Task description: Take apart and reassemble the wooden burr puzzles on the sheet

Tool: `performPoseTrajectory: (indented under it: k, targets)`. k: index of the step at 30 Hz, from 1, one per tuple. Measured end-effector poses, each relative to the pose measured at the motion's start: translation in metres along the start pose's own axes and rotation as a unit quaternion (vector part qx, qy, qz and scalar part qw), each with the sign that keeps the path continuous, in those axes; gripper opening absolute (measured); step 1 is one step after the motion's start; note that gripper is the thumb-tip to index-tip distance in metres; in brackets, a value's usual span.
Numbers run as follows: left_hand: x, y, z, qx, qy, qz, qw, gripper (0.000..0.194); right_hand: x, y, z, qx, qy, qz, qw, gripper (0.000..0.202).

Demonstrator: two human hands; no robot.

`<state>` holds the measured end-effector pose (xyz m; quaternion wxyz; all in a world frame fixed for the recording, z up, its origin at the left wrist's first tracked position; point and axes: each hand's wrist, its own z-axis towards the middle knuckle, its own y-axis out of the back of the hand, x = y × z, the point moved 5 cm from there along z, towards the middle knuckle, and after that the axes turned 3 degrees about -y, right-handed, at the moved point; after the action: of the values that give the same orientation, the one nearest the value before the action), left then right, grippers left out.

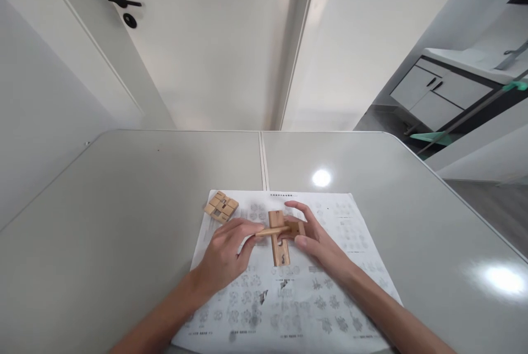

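Observation:
My left hand (231, 249) pinches the left end of a thin wooden puzzle stick (270, 231) between thumb and fingers. The stick lies crosswise over a notched wooden puzzle bar (281, 252), which points toward me. At the stick's right end is a short wooden puzzle block (297, 228), and my right hand (315, 238) is curled around it, thumb at its near side. Some fingers of this hand are hidden behind the pieces. Underneath lies a large printed sheet (350, 288) with rows of small puzzle diagrams.
A square wooden block puzzle (221, 206) rests at the sheet's upper left corner. The grey table (124, 205) has a seam down its middle. Beyond it stand a white door (206, 40) with a black handle and, at right, a sink cabinet (441, 90).

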<state>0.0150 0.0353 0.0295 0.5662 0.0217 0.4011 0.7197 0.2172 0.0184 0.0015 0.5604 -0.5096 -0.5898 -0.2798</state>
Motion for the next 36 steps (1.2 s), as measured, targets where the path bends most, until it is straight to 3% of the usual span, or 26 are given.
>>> performPoseTrajectory:
  k: [3, 6, 10, 16, 20, 27, 33, 36]
  targets:
    - [0.005, 0.006, 0.001, -0.028, 0.032, 0.035, 0.998, 0.018, 0.004, 0.012, 0.002, -0.037, 0.024, -0.003, 0.999, 0.063]
    - [0.011, 0.011, 0.001, -0.058, 0.093, 0.038, 0.993, 0.014, 0.005, 0.024, 0.005, -0.11, 0.051, -0.066, 0.99, 0.057]
    - [0.018, 0.01, -0.001, -0.066, 0.182, -0.009, 0.981, 0.01, 0.003, 0.025, 0.006, -0.177, 0.114, -0.268, 0.94, 0.076]
    - [0.021, 0.005, -0.003, -0.061, 0.243, -0.075, 0.965, 0.007, -0.005, 0.003, 0.007, -0.088, 0.175, -0.417, 0.888, 0.086]
    - [0.018, 0.003, 0.0, -0.04, 0.244, -0.1, 0.964, 0.005, 0.002, -0.01, 0.008, -0.032, 0.185, -0.461, 0.867, 0.072]
    - [0.013, 0.002, 0.004, -0.03, 0.233, -0.103, 0.966, 0.004, 0.002, -0.01, 0.009, -0.008, 0.176, -0.445, 0.878, 0.075]
    - [0.012, 0.0, 0.003, -0.007, 0.22, -0.105, 0.97, 0.006, 0.001, 0.0, 0.006, -0.011, 0.145, -0.304, 0.942, 0.103]
    - [0.01, -0.003, 0.001, 0.016, 0.215, -0.114, 0.97, 0.007, 0.007, 0.001, 0.003, -0.01, 0.145, -0.246, 0.958, 0.101]
